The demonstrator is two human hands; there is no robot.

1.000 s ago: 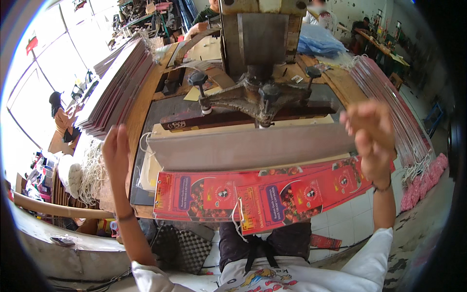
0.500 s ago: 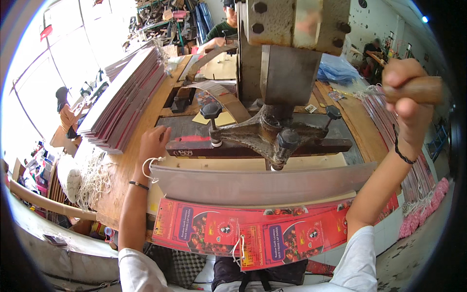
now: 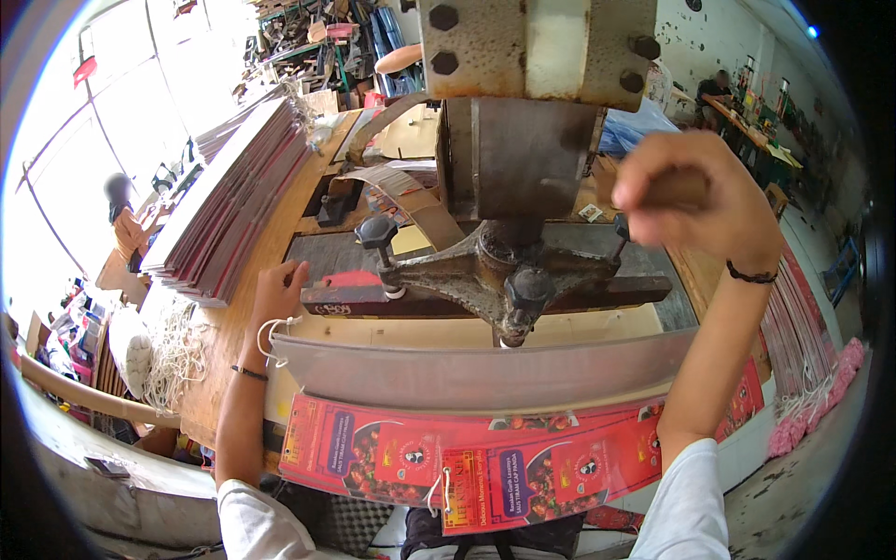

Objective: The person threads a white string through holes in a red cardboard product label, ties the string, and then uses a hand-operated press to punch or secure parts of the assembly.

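right hand [image 3: 717, 213] nearer the press [image 3: 530, 154]

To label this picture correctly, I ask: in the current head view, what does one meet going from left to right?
White strings, left grip, press's left knob, press's front knob, right grip, pink bundle.

Cluttered rack [image 3: 322, 56] at back, blue plastic pile [image 3: 631, 129], person in orange [image 3: 129, 231] at left
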